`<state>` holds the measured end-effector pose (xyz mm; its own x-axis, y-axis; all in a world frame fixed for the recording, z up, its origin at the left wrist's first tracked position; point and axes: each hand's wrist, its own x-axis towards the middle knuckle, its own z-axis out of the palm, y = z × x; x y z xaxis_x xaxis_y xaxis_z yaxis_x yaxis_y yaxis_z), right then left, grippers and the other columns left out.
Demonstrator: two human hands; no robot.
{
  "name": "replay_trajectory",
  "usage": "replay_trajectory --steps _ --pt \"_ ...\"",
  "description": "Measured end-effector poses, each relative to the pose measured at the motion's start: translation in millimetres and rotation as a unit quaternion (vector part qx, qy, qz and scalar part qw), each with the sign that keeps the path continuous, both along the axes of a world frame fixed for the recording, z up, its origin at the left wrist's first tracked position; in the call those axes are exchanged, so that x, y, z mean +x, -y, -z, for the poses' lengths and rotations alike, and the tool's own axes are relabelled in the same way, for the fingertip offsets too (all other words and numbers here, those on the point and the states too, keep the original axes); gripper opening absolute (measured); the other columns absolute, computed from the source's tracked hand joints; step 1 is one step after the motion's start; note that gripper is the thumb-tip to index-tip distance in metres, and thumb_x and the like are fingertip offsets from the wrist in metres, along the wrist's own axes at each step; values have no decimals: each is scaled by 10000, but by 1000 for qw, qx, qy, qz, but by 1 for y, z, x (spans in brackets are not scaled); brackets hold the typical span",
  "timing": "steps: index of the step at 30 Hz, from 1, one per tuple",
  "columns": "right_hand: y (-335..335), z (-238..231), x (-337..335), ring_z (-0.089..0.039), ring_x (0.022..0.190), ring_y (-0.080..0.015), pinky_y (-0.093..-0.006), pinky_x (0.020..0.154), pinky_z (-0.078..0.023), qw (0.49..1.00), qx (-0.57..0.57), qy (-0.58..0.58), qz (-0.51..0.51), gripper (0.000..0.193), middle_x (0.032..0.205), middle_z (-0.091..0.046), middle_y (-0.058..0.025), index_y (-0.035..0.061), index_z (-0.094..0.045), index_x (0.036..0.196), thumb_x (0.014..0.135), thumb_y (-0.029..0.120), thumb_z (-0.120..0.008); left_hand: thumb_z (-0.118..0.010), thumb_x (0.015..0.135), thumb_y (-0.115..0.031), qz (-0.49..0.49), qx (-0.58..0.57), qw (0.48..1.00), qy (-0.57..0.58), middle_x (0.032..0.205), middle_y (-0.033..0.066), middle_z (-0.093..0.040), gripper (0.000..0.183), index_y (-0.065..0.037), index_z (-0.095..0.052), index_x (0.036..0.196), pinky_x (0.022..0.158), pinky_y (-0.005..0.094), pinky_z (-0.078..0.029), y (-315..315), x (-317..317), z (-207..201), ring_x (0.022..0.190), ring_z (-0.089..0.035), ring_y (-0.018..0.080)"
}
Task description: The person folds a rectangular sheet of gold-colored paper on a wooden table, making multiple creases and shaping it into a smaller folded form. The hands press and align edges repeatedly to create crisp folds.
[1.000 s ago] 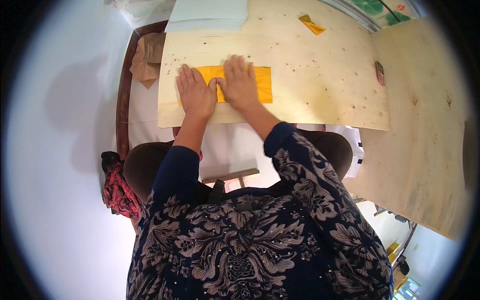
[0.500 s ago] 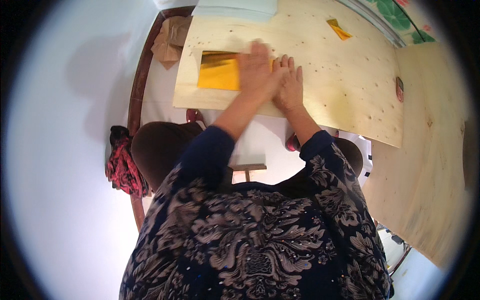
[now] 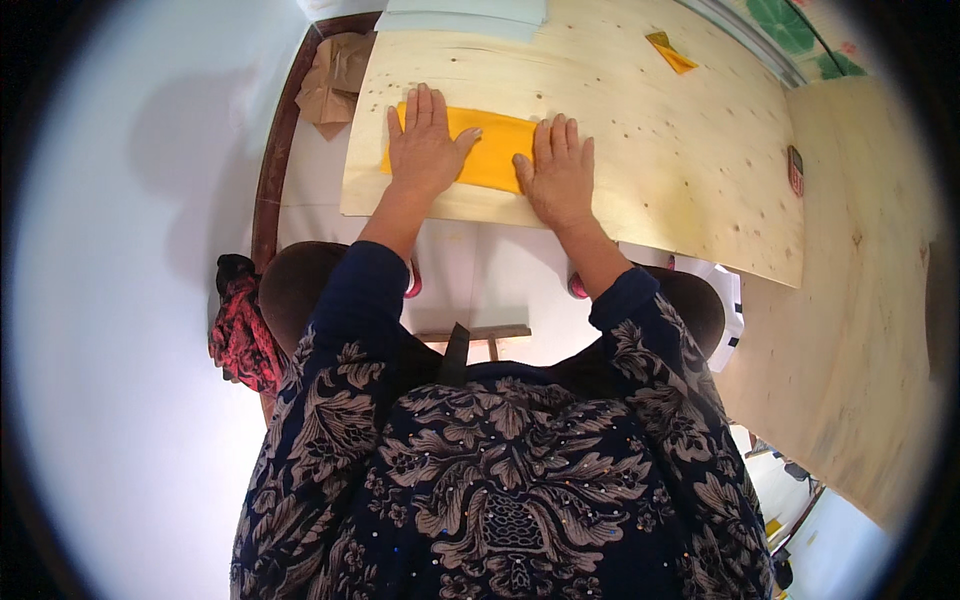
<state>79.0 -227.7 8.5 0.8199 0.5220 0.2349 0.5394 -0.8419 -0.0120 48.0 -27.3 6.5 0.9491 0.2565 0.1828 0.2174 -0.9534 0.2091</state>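
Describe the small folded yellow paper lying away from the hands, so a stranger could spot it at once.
Start at the pale plywood board that fills the upper half of the view. Follow it to its far right corner, well beyond the right hand. There lies the small folded yellow paper, alone and untouched, far smaller than the large yellow sheet pressed flat under both hands.

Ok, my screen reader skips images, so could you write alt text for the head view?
Seen from above, a person presses both hands flat on a yellow paper lying on a plywood board: left hand on its left part, right hand at its right end. A small folded yellow paper lies farther back on the board, and crumpled brown paper sits off its left edge.
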Motion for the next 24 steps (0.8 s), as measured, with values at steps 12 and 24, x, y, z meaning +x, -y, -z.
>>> replay_trajectory --steps 12,24 --pt "-4 0 -62 -172 1488 -359 -538 1198 -58 998 20 -59 10 742 1572 -261 -225 41 -375 1494 968 562 -433 -458 949 -582 42 71 996 18 1584 212 -259 829 28 -321 1493 1188 543 -90 -38 -45 15 1494 -188 314" --pt "-4 -1 -63 -233 1462 -366 -551 1179 -151 1000 24 -15 7 701 1536 -328 -230 15 -414 1456 976 526 -443 -573 920 -396 178 -17 983 35 1508 203 -391 666 11 -427 1427 1169 502 -219 40 -48 -12 1432 -319 325"
